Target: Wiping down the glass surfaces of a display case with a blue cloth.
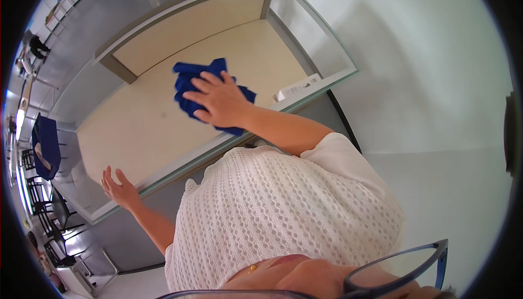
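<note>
A crumpled dark blue cloth [186, 79] lies on the cream surface inside a glass-sided display counter [135, 135]. My right hand [220, 99] rests flat on top of the cloth with its fingers spread, and parts of the cloth stick out around it. At the lower left, my left hand [118, 188] is held over the counter's near glass edge, fingers apart and holding nothing. Whether its palm touches the glass cannot be told.
A small white box [297, 87] stands at the counter's near right corner. A glass rim [322, 17] and a raised grey frame [188, 3] bound the counter. A white wall is on the right; chairs, tables and a dark blue container [45, 148] are at left.
</note>
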Tool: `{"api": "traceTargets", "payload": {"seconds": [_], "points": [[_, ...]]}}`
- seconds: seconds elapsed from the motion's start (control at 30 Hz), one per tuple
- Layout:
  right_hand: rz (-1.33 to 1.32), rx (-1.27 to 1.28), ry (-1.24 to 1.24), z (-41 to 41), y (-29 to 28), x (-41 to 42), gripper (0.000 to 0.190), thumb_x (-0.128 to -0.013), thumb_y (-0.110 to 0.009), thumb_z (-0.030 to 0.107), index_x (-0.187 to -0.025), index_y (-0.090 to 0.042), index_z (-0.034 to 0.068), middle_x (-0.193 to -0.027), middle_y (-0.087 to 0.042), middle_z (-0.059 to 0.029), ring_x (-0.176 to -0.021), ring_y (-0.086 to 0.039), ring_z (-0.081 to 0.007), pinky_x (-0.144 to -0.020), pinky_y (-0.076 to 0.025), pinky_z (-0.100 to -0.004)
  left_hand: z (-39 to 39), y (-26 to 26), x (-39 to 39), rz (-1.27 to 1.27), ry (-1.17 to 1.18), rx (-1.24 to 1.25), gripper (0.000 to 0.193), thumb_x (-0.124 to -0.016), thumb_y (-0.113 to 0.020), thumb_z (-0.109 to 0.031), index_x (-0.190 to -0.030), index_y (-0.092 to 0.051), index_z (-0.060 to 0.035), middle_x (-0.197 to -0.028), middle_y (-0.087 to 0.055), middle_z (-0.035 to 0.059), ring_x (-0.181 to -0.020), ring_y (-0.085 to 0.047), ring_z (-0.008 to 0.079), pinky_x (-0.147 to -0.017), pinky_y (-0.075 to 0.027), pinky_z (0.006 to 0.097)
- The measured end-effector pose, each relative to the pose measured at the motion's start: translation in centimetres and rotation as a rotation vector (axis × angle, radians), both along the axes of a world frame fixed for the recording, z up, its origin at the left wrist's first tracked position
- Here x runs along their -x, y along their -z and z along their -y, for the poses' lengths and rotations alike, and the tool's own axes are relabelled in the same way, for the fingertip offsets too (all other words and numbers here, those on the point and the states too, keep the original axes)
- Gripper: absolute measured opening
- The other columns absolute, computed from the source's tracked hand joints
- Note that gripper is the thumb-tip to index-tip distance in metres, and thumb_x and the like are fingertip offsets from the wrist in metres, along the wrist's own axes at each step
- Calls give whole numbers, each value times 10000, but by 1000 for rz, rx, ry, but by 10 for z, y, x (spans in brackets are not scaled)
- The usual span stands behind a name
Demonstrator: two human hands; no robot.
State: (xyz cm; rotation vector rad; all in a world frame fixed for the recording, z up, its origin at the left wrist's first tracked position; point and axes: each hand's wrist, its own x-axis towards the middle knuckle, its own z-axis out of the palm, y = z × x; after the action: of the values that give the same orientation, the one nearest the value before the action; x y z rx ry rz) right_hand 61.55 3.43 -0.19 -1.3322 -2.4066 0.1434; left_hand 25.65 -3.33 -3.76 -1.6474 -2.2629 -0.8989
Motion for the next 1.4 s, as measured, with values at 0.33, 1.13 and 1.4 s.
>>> {"api": "traceTargets", "payload": {"seconds": [0.33, 1.13, 1.4], "points": [[53, -120, 448, 7, 3, -193, 438, -808, -554, 374, -1217, -534, 218, -1284, -483, -103, -1231, -384, -304, -976, -275, -568, -2, 5, 5, -94, -121, 65, 367, -901, -484, -359, -1125, -583, -86, -1194, -546, 124, -1174, -440, 309, -1003, -322, 421], [278, 31, 701, -50, 0, -307, 595, -828, -478, 548, -1348, -387, 274, -1412, -358, -102, -1272, -313, -389, -977, -298, -544, 2, -1, -2, -106, -241, 143, 382, -901, -476, -387, -1124, -583, -95, -1223, -529, 141, -1196, -423, 333, -1011, -319, 416], [209, -134, 399, -101, 9, -197, 580, -794, -532, 522, -1303, -455, 255, -1359, -417, -125, -1231, -360, -392, -954, -317, -550, 2, 1, -8, -88, -270, 154, 398, -901, -465, -417, -1145, -575, -122, -1273, -504, 111, -1252, -372, 319, -1030, -289, 442]]}}
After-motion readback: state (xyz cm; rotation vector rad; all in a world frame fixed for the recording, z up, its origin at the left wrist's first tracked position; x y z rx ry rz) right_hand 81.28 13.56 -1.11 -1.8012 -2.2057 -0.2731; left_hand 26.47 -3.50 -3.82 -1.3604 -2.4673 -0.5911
